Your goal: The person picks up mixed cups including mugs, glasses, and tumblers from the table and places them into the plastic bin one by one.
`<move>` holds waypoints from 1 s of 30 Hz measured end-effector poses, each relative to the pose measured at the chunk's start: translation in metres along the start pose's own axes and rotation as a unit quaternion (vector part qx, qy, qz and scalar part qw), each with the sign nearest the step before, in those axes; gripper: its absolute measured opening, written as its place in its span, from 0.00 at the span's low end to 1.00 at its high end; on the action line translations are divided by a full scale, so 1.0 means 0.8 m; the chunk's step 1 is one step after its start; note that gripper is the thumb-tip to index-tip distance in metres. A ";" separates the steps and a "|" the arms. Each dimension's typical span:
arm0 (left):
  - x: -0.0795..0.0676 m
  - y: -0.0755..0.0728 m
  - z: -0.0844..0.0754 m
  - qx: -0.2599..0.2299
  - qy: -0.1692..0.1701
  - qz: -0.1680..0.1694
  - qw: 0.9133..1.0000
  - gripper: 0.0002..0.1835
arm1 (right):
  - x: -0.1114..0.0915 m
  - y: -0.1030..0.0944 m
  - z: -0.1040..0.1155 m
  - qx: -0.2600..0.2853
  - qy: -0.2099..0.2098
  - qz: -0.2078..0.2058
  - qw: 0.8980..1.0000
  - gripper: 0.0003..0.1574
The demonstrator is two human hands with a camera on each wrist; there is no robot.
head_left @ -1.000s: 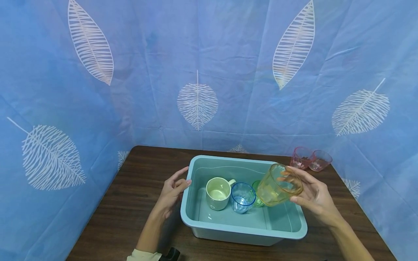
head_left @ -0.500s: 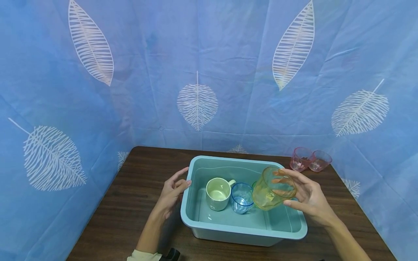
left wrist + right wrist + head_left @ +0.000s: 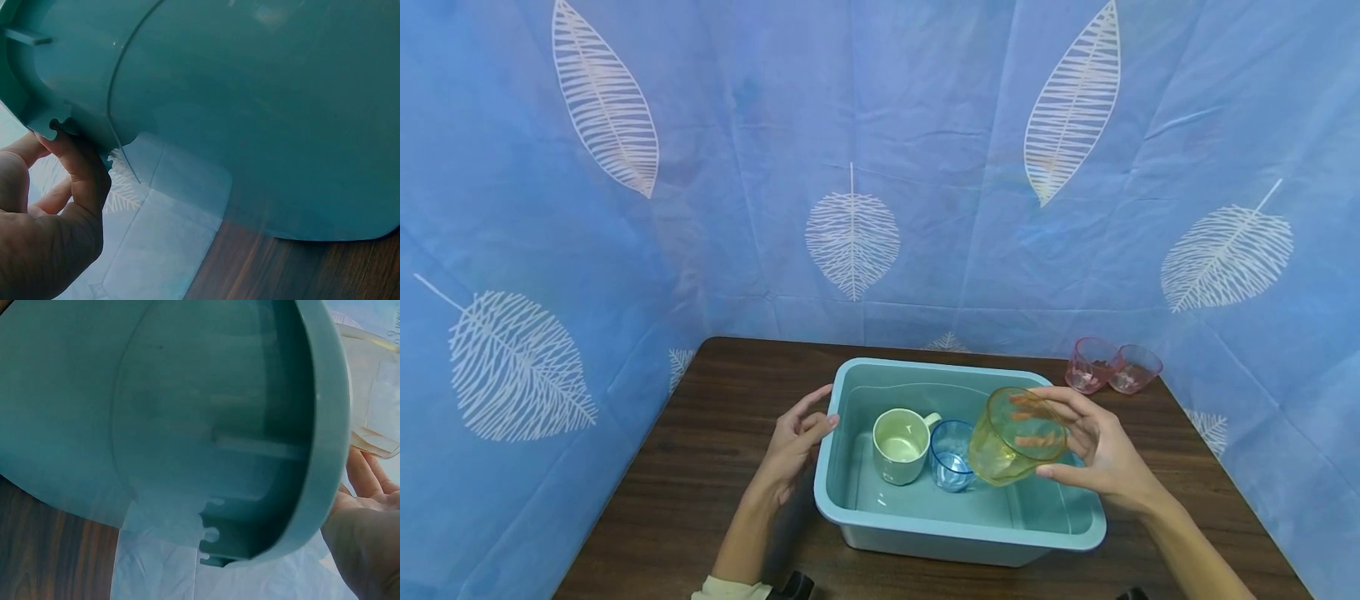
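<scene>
We took the step in hand to be setting the yellow cup (image 3: pixel 994 452) into the tub (image 3: pixel 951 527): our right hand (image 3: pixel 1101 457) held it tilted above the tub's right half, fingers and thumb opened just wide enough to span it. Our left hand (image 3: pixel 793 442) pinched the tub's left rim between thumb and partly curled fingers. We judged that the next move called for turning the cup upright, lowering it and only then loosening the grip. The blue cup (image 3: pixel 950 468) stood in the way just to the left (whether the two touched, we could not tell), with the pale green mug (image 3: pixel 901 450) beyond it. Two pink cups (image 3: pixel 1087 375) stood on the bench (image 3: pixel 685 467) behind the tub's far right corner, near the blue cloth (image 3: pixel 940 233), and hindered nothing.
</scene>
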State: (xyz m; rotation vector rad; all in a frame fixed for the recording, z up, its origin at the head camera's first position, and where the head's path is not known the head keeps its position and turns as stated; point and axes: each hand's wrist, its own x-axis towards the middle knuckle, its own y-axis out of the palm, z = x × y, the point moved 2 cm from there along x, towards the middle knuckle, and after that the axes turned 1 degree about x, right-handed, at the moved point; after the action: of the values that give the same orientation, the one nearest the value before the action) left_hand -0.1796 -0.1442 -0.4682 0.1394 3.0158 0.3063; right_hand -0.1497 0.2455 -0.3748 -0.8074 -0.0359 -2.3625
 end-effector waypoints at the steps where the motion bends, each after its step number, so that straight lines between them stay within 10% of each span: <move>1: 0.000 0.000 0.000 -0.001 0.000 0.000 1.000 0.31 | 0.001 0.001 0.000 -0.001 0.001 0.003 1.000 0.51; 16: 0.001 0.000 -0.001 0.002 0.003 0.008 1.000 0.30 | 0.014 0.016 0.005 -0.068 0.101 -0.023 0.992 0.51; 30: 0.001 0.000 0.002 0.004 0.003 -0.004 1.000 0.30 | 0.021 0.018 0.006 -0.059 0.108 -0.008 0.992 0.52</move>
State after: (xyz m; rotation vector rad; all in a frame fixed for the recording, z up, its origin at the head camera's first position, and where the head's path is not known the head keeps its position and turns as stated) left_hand -0.1804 -0.1437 -0.4694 0.1274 3.0236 0.2944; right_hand -0.1490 0.2255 -0.3643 -0.6038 0.1897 -2.4725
